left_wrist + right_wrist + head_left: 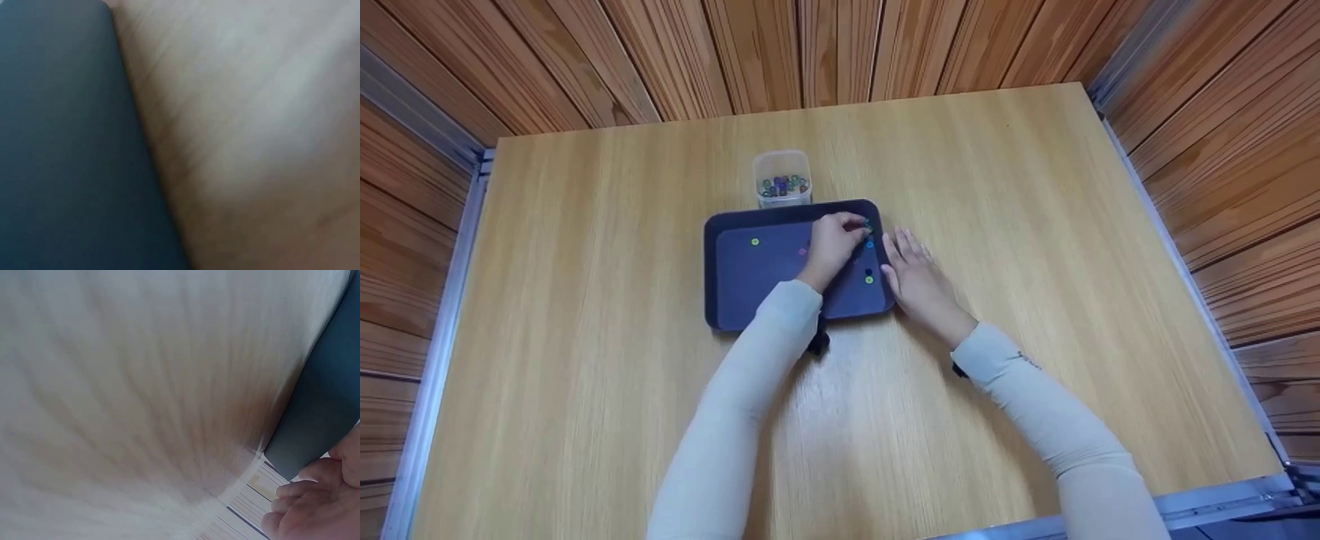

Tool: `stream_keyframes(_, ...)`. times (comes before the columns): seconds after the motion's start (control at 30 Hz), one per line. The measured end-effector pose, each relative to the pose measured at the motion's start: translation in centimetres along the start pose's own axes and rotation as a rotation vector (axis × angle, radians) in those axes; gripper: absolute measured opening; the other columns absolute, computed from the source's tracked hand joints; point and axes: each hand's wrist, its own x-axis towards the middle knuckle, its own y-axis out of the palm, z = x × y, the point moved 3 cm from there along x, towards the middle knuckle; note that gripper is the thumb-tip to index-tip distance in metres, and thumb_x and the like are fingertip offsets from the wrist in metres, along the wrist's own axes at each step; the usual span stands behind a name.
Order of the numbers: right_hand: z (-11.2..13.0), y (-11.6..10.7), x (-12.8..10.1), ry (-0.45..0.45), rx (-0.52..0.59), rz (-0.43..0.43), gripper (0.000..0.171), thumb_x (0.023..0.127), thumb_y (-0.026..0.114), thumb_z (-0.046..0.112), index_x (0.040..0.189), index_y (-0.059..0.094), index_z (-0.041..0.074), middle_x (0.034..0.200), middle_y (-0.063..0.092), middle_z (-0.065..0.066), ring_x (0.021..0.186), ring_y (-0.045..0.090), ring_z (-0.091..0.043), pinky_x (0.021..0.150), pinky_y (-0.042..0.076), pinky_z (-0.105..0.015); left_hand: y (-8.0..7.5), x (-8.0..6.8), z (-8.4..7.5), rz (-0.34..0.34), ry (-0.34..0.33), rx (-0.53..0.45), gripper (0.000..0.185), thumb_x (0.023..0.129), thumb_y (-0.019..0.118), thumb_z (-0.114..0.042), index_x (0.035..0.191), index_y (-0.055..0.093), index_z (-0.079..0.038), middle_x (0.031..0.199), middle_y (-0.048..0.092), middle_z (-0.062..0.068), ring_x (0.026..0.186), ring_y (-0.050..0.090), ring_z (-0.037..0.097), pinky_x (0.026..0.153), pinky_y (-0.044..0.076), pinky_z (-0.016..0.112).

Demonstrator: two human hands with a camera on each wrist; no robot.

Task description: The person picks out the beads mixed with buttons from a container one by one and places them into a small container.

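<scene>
Dark and smooth-rimmed, the rectangular tray (pixel 718 225) lies mid-table with a few small coloured beads scattered on it: a yellow-green bead (pixel 755 241) far left, another green bead (pixel 869 280) near right. The left hand (pixel 832 244) reaches across the tray, fingertips curled together at a bead by the far right corner; whether it pinches one is unclear. The right hand (pixel 916 279) rests flat, fingers straight, touching the tray's right edge. Just beyond stands a clear plastic cup (pixel 782 178) of beads on the pale wooden table (pixel 1035 225).
</scene>
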Motion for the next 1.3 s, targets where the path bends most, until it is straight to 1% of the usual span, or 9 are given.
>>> stream_keyframes(0.17,0.1,0.0,0.0,-0.005,0.007,-0.005,0.057,0.109,0.030,0.031,0.158,0.017,0.005,0.166,0.013,-0.019,0.155,0.009,-0.034,0.126,0.012,-0.049,0.3,0.0,-0.1,-0.011,-0.017,0.031,0.022,0.091,0.071,-0.013,0.112,0.075,-0.005,0.111,0.075,0.008,0.106,0.069,0.019,0.095,0.052,0.030)
stream_keyframes(0.43,0.0,-0.2,0.0,-0.012,0.015,-0.024,0.056,0.109,0.031,0.031,0.157,0.019,0.005,0.165,0.015,-0.020,0.155,0.010,-0.035,0.126,0.013,-0.049,0.7,0.1,-0.6,0.036,-0.041,0.030,0.023,0.092,0.069,-0.009,0.114,0.073,-0.005,0.116,0.074,0.010,0.109,0.068,0.019,0.096,0.053,0.030)
stream_keyframes(0.7,0.1,-0.3,-0.2,-0.033,0.005,-0.058,0.056,0.109,0.033,0.029,0.156,0.022,0.002,0.163,0.020,-0.023,0.154,0.015,-0.036,0.125,0.016,-0.051,1.1,-0.2,-1.2,0.046,0.074,0.186,0.018,0.092,0.068,-0.007,0.107,0.076,-0.005,0.112,0.075,0.008,0.110,0.069,0.020,0.098,0.052,0.031)
stream_keyframes(0.8,0.1,-0.1,-0.2,-0.030,0.013,-0.050,0.056,0.109,0.033,0.029,0.156,0.022,0.002,0.163,0.019,-0.023,0.154,0.014,-0.036,0.125,0.015,-0.050,0.9,-0.5,-1.1,0.036,0.076,0.169,0.015,0.092,0.069,-0.007,0.104,0.077,-0.006,0.111,0.076,0.008,0.108,0.069,0.018,0.097,0.052,0.030)
stream_keyframes(0.9,0.1,0.0,-0.1,-0.015,0.022,-0.032,0.056,0.109,0.032,0.030,0.157,0.021,0.004,0.164,0.017,-0.022,0.154,0.013,-0.035,0.126,0.014,-0.049,0.4,-0.7,-0.8,0.001,-0.026,-0.019,0.015,0.090,0.072,-0.010,0.103,0.078,-0.006,0.106,0.077,0.008,0.099,0.070,0.017,0.088,0.055,0.027)
stream_keyframes(1.0,0.1,0.0,-0.2,0.002,0.021,-0.017,0.056,0.109,0.031,0.030,0.157,0.019,0.005,0.165,0.016,-0.020,0.155,0.011,-0.034,0.126,0.013,-0.049,-0.1,-1.1,-0.6,-0.010,-0.188,-0.414,0.019,0.089,0.073,-0.008,0.106,0.076,-0.003,0.106,0.076,0.012,0.098,0.071,0.021,0.083,0.057,0.025)
stream_keyframes(1.13,0.0,0.0,-0.1,0.007,0.022,-0.014,0.057,0.109,0.031,0.031,0.158,0.018,0.005,0.166,0.014,-0.020,0.155,0.010,-0.034,0.126,0.012,-0.048,-0.7,-1.5,-0.7,-0.005,-0.364,-0.884,0.026,0.090,0.069,-0.002,0.116,0.070,0.004,0.109,0.074,0.014,0.117,0.067,0.029,0.091,0.057,0.027)
stream_keyframes(1.2,0.0,0.0,-0.1,0.005,0.019,-0.013,0.057,0.109,0.030,0.031,0.158,0.017,0.005,0.166,0.014,-0.020,0.155,0.010,-0.034,0.126,0.011,-0.048,-1.2,-1.5,-0.7,-0.010,-0.404,-1.008,0.029,0.091,0.067,0.001,0.120,0.067,0.006,0.109,0.073,0.014,0.119,0.065,0.029,0.093,0.056,0.027)
stream_keyframes(1.3,0.0,0.0,0.0,0.007,0.018,-0.010,0.057,0.109,0.030,0.032,0.158,0.016,0.006,0.166,0.013,-0.019,0.155,0.009,-0.034,0.126,0.011,-0.048,-2.2,-1.4,-0.6,-0.022,-0.429,-1.104,0.031,0.092,0.065,0.002,0.123,0.064,0.007,0.105,0.072,0.011,0.108,0.069,0.023,0.096,0.054,0.026)
